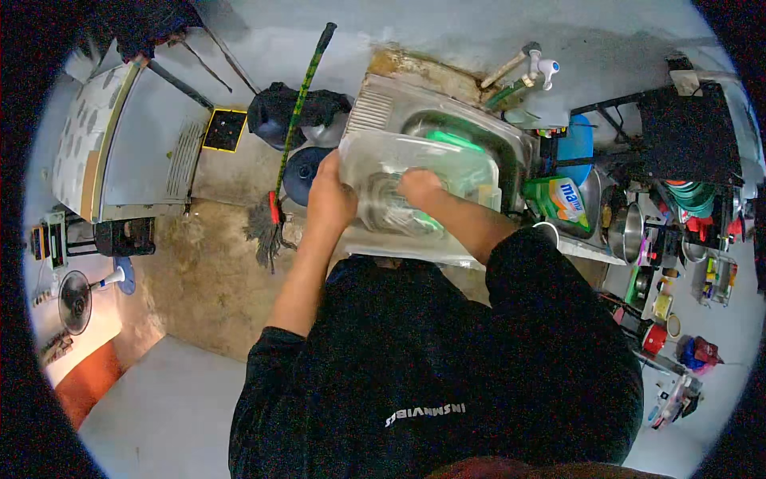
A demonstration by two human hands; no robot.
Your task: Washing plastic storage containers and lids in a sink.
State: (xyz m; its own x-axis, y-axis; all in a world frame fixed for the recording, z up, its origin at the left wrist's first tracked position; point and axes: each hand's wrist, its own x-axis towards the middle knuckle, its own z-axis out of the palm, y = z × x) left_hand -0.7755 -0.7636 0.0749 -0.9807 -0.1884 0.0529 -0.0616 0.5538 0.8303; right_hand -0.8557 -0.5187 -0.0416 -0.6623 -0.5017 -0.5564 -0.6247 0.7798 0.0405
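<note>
Over the metal sink (522, 136) is a clear plastic container (383, 146), wide and rectangular, showing circular ridges or smears in its middle. My left hand (331, 194) grips its left edge, thumb on the inner side. Inside the container, my right hand (421, 190) has its fingers curled against the surface; whether something small is in them is hidden. Green items (453, 142) lie in the basin, partly seen behind and through the plastic. A green detergent pouch (553, 200) rests to the right of the container.
A wall tap (547, 67) with a green hose is above the sink. A mop (296, 114) leans at the left beside a dark blue round lid (304, 175) and black bags (281, 114). Metal bowls (625, 233) stand at the right. A refrigerator (143, 143) is further left.
</note>
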